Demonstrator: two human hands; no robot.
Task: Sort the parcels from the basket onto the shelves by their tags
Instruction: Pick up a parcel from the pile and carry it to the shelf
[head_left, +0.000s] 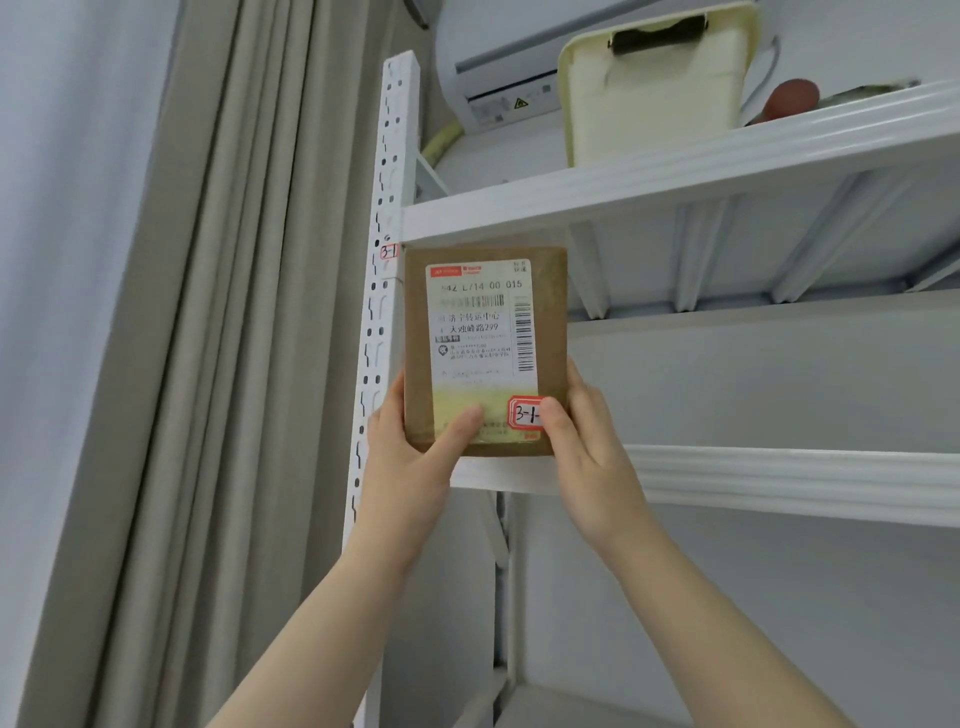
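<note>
On the top shelf (675, 171) a cream plastic tub (649, 98) lies tipped on its side, its contents out of sight. Below it, at the left end of the rack beside the upright post (387, 208), both hands hold a brown parcel (485, 351) upright, long axis vertical and printed label facing the camera. The left hand (410, 441) and right hand (582, 441) grip its lower corners, thumbs on the front. Its red tag (527, 413) reads "3-1-", the rest covered by the right thumb; the post's tag (388, 251) reads "3-1". Whether the parcel touches the lower shelf (779, 483) is unclear.
</note>
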